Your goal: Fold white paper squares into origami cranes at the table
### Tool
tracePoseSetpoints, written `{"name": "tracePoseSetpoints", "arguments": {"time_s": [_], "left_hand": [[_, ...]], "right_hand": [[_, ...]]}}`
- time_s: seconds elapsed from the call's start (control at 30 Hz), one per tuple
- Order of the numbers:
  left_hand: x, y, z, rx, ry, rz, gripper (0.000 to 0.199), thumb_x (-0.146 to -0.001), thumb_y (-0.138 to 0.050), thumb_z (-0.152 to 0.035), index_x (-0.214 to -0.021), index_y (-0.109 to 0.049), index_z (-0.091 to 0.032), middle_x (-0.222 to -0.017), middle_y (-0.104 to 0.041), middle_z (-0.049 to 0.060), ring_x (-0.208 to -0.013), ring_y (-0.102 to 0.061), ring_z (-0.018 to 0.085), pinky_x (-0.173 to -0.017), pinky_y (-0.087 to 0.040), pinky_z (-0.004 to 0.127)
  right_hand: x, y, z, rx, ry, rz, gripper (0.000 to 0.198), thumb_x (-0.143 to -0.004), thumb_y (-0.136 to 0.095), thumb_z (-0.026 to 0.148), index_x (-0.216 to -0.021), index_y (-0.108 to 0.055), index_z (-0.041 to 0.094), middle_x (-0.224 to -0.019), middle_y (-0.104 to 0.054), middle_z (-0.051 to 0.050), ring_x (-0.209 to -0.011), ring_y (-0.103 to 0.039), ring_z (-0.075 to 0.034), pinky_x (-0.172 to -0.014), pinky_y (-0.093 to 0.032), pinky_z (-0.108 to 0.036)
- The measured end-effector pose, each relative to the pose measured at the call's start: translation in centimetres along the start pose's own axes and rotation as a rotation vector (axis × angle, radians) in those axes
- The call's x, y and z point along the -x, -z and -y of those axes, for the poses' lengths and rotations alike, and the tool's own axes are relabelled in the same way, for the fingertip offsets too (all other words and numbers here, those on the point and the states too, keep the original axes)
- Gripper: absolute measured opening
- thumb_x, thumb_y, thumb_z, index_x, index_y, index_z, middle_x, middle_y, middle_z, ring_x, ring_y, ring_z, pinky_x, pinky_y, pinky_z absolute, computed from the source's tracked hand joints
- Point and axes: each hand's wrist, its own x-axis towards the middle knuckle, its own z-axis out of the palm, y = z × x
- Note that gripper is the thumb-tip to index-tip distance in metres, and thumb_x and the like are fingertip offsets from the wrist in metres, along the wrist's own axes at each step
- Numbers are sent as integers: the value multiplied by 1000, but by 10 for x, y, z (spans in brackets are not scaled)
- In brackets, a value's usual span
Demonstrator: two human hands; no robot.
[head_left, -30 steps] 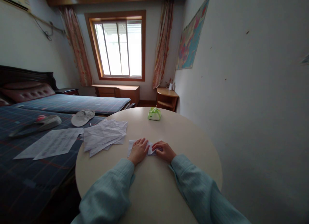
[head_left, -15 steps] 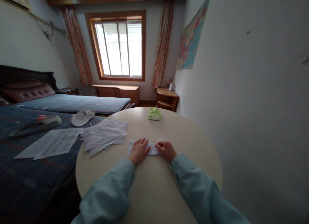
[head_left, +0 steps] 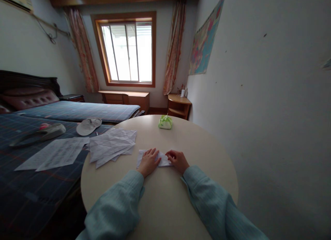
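A small white folded paper (head_left: pixel 163 161) lies on the round cream table (head_left: pixel 165 198). My left hand (head_left: pixel 149 162) lies flat on its left part, fingers stretched out and open. At the paper's right end is my right hand (head_left: pixel 178 160), its fingers curled and closed on the edge; the fingertips are partly hidden. Some of the sheet shows between the two hands. To the left of my left hand, a pile of creased white papers (head_left: pixel 111 143) rests on the table's edge.
A green tissue pack (head_left: pixel 165 122) stands at the table's far side. On the plaid bed (head_left: pixel 51 191) at left are printed sheets (head_left: pixel 60 152), a white cap (head_left: pixel 89 126) and a grey visor-like item (head_left: pixel 53 131). The white wall (head_left: pixel 271 129) runs along the right.
My right hand has shifted very slightly over the paper's right end. My left hand stays in place, and the paper looks nearly the same.
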Motion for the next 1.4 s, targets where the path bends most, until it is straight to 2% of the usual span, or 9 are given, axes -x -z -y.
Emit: {"name": "tracePoseSetpoints", "arguments": {"time_s": [0.13,0.27,0.43,0.53,0.8,1.0,1.13,1.27,1.4], "left_hand": [[1,1,-2,47,-92,4,41,-82,-37,-40,-118,-45,-23,-127,-44,5,-117,-37,21,-98,-30,37],[-1,1,-2,94,-135,-21,36,-86,-30,-35,-115,-47,-23,-123,-48,3,-114,-41,17,-97,-31,33],[-3,-1,1,1,142,-130,38,-82,-37,-29,-118,-44,-17,-124,-46,9,-115,-39,21,-97,-29,37],[-3,-5,4,-63,277,-139,45,-80,-41,-31,-121,-41,-13,-126,-44,14,-116,-38,25,-95,-30,41],[-3,-9,6,-104,262,-117,44,-81,-37,-37,-119,-43,-16,-126,-42,14,-117,-36,26,-95,-29,42],[-2,-8,6,-110,250,-118,39,-81,-38,-38,-114,-47,-20,-126,-43,13,-117,-35,26,-94,-29,43],[-2,-8,5,-115,257,-127,39,-80,-39,-38,-114,-47,-20,-125,-43,12,-116,-36,25,-94,-29,43],[-2,-8,4,-84,269,-109,40,-80,-39,-36,-114,-47,-18,-127,-41,13,-118,-34,26,-95,-28,44],[-3,-2,2,4,190,-185,37,-79,-42,-28,-115,-46,-19,-127,-42,10,-119,-33,25,-97,-26,43]], "right_hand": [[1,-1,1,-47,111,57,18,-71,-49,20,-82,-64,19,-76,-65,-2,-68,-56,-12,-65,-43,-25],[1,-1,2,40,129,108,18,-70,-53,20,-83,-65,19,-71,-63,-3,-63,-52,-12,-63,-42,-24],[1,0,3,50,99,134,19,-70,-51,17,-82,-66,18,-73,-62,-4,-65,-52,-12,-64,-42,-24],[0,1,3,56,84,142,19,-70,-51,17,-82,-66,17,-73,-62,-5,-64,-52,-12,-64,-41,-24],[0,-1,1,53,89,135,18,-70,-51,17,-80,-66,19,-71,-62,-3,-63,-52,-12,-65,-42,-25],[-2,-5,-10,60,137,72,25,-65,-57,15,-88,-62,19,-89,-63,-6,-87,-54,-17,-82,-41,-33],[-2,-5,-14,32,115,94,28,-63,-59,18,-91,-60,18,-92,-63,-6,-89,-54,-18,-84,-41,-34],[-1,-4,-9,-102,73,139,35,-62,-59,17,-97,-57,18,-93,-62,-5,-85,-56,-16,-80,-44,-32],[0,-5,-4,-237,9,131,50,-59,-55,10,-107,-48,21,-102,-57,-4,-68,-54,-9,-61,-47,-24]]}}
